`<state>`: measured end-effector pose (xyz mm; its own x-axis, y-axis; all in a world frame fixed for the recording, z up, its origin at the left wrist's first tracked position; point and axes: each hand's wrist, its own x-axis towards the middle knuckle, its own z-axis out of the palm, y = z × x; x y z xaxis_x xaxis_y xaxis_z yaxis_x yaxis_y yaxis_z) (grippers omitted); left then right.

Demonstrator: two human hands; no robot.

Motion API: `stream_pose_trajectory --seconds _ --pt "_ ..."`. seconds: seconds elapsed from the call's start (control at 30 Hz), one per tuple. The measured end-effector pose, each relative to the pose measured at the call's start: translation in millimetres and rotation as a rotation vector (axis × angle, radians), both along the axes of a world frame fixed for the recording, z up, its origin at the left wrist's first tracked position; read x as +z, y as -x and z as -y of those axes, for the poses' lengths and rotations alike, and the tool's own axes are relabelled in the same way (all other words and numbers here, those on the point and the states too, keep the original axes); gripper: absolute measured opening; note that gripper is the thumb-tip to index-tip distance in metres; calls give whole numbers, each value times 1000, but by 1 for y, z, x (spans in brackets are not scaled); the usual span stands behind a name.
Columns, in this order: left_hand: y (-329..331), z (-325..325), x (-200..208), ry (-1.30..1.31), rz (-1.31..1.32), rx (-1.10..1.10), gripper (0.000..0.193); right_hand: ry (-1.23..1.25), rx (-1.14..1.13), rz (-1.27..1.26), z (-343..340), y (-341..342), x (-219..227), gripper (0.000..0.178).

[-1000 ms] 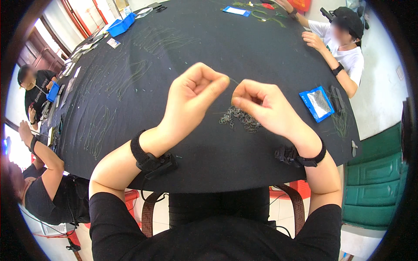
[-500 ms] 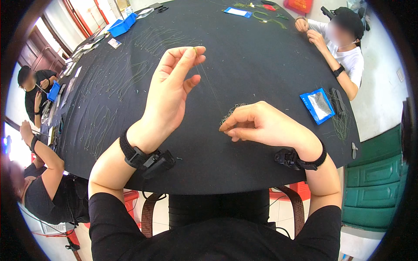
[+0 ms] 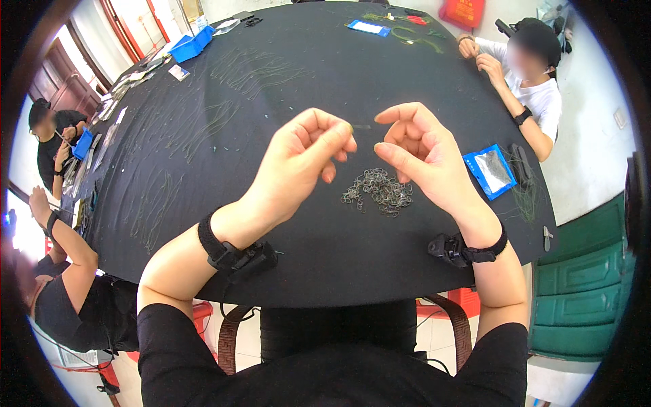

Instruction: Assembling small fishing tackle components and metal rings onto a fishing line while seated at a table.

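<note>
Black cloth covers the big round table we sit at, w/ co-workers on the left edge and one at the far right. Blue trays sit around: one far left-back, a flat blue packet just right of our hands.

We hold both hands raised over the table. Left hand pinches a thin greenish cord between thumb and forefinger, other fingers curled in. Right hand has thumb and forefinger narrowed toward the cord's free end, just apart from it; whether it holds a small ring we can't tell, too tiny.

Below and between the hands lies a loose pile of small dark rings on the cloth, near the table's front edge.

We judge the step as feeding the cord tip toward the right fingertips, i.e. threading or joining. Next move prob. calls for steadying the tip and closing the small gap w/o bending it.

Cord looks thin, short where visible, limp-ish, olive green. More cords like it lie in rows across the cloth further back.
</note>
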<state>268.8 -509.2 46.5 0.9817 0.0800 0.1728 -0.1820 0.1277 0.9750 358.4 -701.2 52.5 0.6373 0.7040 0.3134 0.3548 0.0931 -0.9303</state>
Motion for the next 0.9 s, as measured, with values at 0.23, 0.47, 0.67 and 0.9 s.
stream_pose_trajectory --seconds 0.23,0.47,0.67,0.9 --pt "1 8 -4 -100 -67 -55 17 4 -29 61 -1 2 -5 19" --pt "2 10 -6 -88 -90 -94 18 61 0 113 0 0 -5 9" --pt "-1 9 -6 -81 -64 -12 15 -157 8 80 4 -11 -4 8" --pt "-11 0 -10 -26 -53 126 13 -531 -369 -177 61 -89 2 15"
